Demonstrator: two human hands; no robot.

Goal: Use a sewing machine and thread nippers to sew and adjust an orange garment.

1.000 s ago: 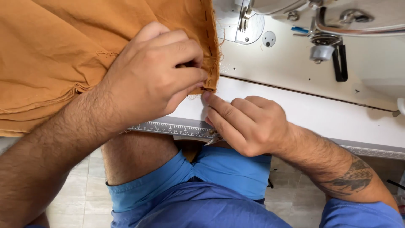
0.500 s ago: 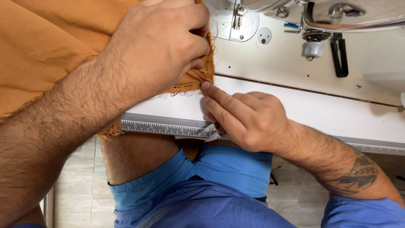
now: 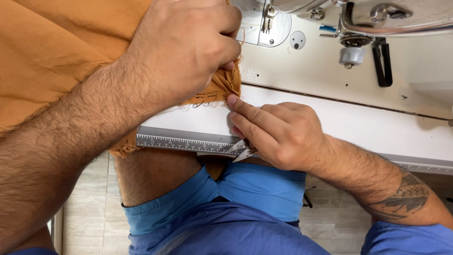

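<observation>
The orange cloth (image 3: 61,52) covers the white surface (image 3: 330,127) left of the sewing machine (image 3: 358,28), its frayed edge running crosswise. The left hand (image 3: 184,52) bunches that edge; best keep it taut. The right hand (image 3: 278,134), just below, pinches loose threads while holding small snips (image 3: 241,150), blades pointing left.

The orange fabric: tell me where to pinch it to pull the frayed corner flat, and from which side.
Pinch the orange fabric at its frayed corner beside the right hand's index fingertip, probably coming from the table's near edge. That corner lies bunched under the left hand, loose threads facing you, and the sewing machine blocks the far side.
</observation>
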